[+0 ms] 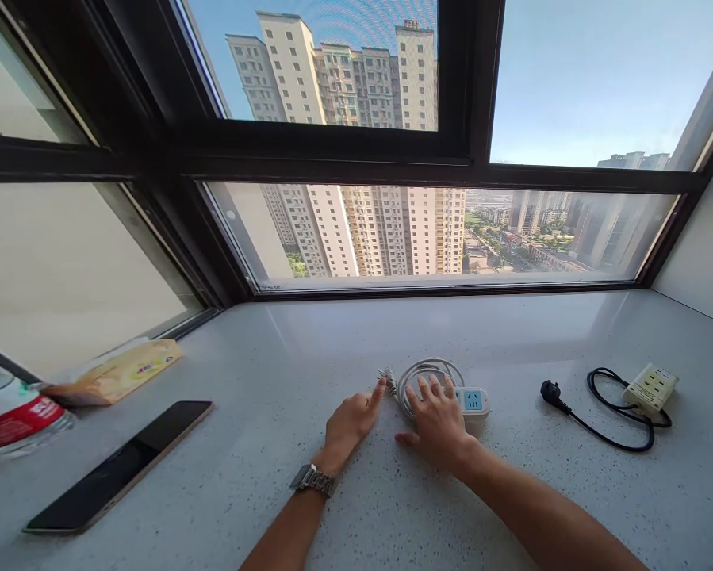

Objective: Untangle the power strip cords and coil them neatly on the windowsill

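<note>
A white power strip (473, 401) with blue socket faces lies on the speckled counter, its pale cable (431, 365) coiled around its left part. My right hand (436, 420) rests over the coil and the strip's left end, fingers spread and thumb out to the left. Left of the coil is the cable's plug (386, 375), prongs toward the upper left. My left hand (351, 424), with a watch on the wrist, has its index finger stretched out, the tip beside the plug; the other fingers are curled under, and nothing shows in them.
To the right lies a cream socket block (652, 388) with a black cable and black plug (551, 392). A dark phone (121, 466), a yellow tissue pack (121, 374) and a bottle with a red label (20, 420) lie at the left. A window (451, 289) borders the counter's back.
</note>
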`<state>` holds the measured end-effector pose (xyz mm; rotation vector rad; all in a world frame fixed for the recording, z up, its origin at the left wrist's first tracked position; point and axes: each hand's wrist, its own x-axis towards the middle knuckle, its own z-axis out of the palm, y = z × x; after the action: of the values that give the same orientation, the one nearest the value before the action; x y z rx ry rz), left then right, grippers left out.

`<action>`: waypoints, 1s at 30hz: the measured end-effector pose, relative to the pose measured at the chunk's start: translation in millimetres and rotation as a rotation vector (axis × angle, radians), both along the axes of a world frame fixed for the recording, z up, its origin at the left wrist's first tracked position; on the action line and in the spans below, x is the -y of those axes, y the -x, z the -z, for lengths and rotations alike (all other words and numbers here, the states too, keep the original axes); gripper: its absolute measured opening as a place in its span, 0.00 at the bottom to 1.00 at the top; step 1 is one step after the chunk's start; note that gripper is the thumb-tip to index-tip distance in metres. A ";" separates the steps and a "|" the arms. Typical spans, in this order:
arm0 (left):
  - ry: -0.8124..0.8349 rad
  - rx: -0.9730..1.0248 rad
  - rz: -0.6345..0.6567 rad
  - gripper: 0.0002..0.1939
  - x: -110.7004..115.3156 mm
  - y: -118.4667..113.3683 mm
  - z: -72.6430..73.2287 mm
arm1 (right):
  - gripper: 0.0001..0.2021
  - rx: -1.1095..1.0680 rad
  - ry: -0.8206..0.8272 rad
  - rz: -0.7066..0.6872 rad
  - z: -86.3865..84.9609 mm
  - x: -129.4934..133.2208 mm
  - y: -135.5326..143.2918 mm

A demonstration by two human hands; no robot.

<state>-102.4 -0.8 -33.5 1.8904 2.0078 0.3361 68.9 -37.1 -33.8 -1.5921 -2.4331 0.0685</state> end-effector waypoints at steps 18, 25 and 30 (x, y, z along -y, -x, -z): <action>-0.102 0.073 0.019 0.30 5.9 1.2 16.3 | 0.16 0.169 -0.098 -0.132 -0.6 -61.4 -108.4; -0.166 0.158 0.040 0.35 8.6 -1.0 20.9 | 0.19 0.268 -0.112 0.524 -11.3 -77.6 -244.4; -0.141 0.094 0.076 0.35 8.9 -4.4 18.4 | 0.35 -0.081 -0.062 0.725 -19.2 -38.3 -288.5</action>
<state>-98.0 -9.6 -51.9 1.9895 1.8903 0.5478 357.4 1.3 -14.6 -2.2711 -1.6486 -0.0656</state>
